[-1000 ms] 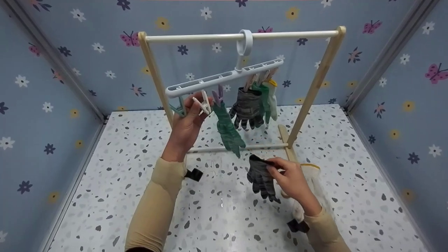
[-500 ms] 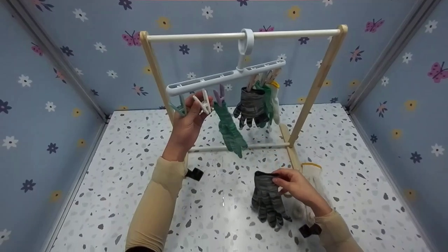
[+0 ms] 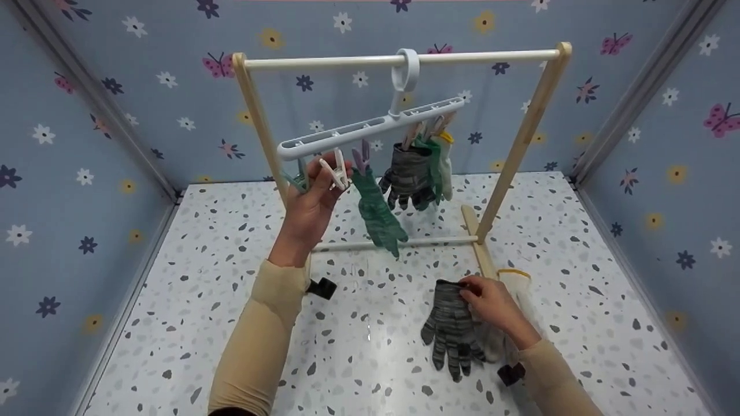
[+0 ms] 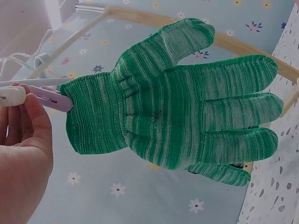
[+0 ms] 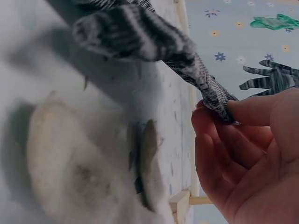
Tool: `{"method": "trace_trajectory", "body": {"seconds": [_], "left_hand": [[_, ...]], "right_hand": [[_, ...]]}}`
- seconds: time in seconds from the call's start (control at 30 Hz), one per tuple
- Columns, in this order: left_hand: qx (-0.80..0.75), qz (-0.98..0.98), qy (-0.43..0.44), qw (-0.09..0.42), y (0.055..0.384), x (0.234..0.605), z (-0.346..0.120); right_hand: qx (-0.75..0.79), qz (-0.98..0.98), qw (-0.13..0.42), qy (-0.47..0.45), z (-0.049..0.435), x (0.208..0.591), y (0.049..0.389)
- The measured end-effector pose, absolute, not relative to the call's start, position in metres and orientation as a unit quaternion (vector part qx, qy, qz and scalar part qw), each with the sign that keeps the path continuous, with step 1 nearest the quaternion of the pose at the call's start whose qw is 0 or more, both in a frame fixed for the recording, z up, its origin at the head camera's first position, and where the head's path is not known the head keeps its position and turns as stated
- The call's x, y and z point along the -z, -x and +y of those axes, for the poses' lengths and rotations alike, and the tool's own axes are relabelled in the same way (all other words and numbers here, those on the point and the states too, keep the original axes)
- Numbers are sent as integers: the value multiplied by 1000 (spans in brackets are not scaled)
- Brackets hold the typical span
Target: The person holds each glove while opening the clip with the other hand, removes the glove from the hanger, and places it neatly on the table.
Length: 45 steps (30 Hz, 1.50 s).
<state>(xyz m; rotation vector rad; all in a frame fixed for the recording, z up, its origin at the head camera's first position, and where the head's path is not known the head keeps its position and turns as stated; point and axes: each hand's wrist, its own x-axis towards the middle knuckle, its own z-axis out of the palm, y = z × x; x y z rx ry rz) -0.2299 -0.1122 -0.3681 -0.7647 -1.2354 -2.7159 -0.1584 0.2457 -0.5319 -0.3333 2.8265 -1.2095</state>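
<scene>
My left hand [image 3: 315,202] pinches a white clothespin [image 3: 340,171] that hangs under the left half of the pale hanger bar [image 3: 370,128]. Beside it, a purple clothespin [image 4: 52,99] clips the cuff of a green knit glove [image 4: 159,109]. Lower right in the head view, my right hand [image 3: 492,303] holds a dark grey striped glove [image 3: 451,323] by its cuff between thumb and fingers, the glove's fingers pointing down. A white glove with a yellow edge [image 3: 514,283] lies partly behind the right hand. A second grey glove [image 3: 411,170] hangs clipped on the hanger's right half.
The hanger hooks over the white rail of a wooden rack [image 3: 529,133]. Behind the hanging grey glove are another green glove [image 3: 435,167] and a white glove [image 3: 446,173]. A pale green clothespin [image 3: 298,176] hangs left of the left hand. The speckled surface [image 3: 370,375] lies below.
My right hand has moved down and slightly right with the grey striped glove, which now hangs flatter, spread toward the camera. The left hand keeps its grip on the white clothespin.
</scene>
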Motion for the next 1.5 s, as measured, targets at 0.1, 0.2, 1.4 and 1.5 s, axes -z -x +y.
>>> {"method": "trace_trajectory", "body": {"seconds": [0.1, 0.2, 1.4, 1.5], "left_hand": [[886, -398, 237, 31, 230, 369, -112], [885, -403, 233, 31, 229, 370, -113], [872, -417, 249, 50, 236, 372, -113], [875, -414, 245, 56, 237, 373, -113]], "right_hand": [[374, 922, 20, 97, 247, 538, 162], [364, 927, 19, 87, 250, 542, 165], [332, 940, -15, 81, 254, 514, 173], [340, 937, -16, 79, 249, 507, 174]]}}
